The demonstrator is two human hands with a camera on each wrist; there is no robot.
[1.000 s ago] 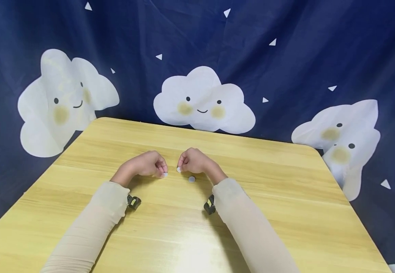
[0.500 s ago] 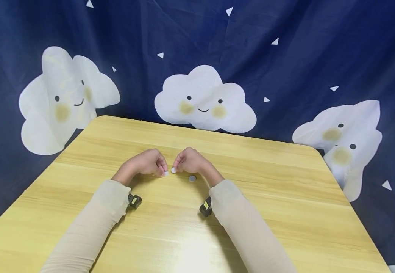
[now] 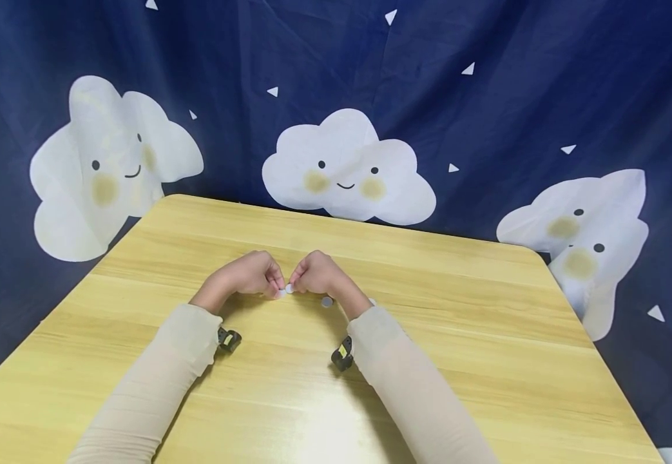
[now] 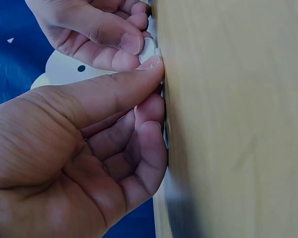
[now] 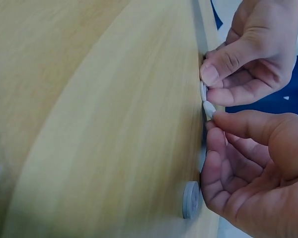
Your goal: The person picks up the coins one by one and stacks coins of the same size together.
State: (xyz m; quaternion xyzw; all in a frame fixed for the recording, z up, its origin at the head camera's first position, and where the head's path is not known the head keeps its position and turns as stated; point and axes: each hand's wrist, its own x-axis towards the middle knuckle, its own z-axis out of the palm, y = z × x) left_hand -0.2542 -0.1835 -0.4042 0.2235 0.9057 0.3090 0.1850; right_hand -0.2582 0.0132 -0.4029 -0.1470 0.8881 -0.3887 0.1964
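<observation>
Low over the middle of the table, my left hand point(image 3: 251, 274) pinches a small silvery-white coin point(image 3: 281, 294) between thumb and fingers. Facing it, my right hand point(image 3: 315, 274) pinches a second pale coin point(image 3: 290, 289) by its edge. The two coins meet or nearly meet; in the right wrist view the right-hand coin point(image 5: 209, 109) is tilted just by the left-hand coin point(image 5: 203, 90). Fingertips cover part of both. Below the right hand, more silvery coins point(image 5: 191, 200) lie on the wood, seemingly stacked.
The light wooden table point(image 3: 486, 335) has rounded far corners. Partly hidden behind the right wrist is another small white disc point(image 3: 372, 301). A dark blue curtain point(image 3: 225, 51) with printed clouds hangs behind the far edge. Each wrist wears a black camera mount point(image 3: 229, 340).
My right hand has moved left with its coin, closing the gap to the left-hand coin. The left hand has stayed nearly still. A white disc now shows behind the right wrist.
</observation>
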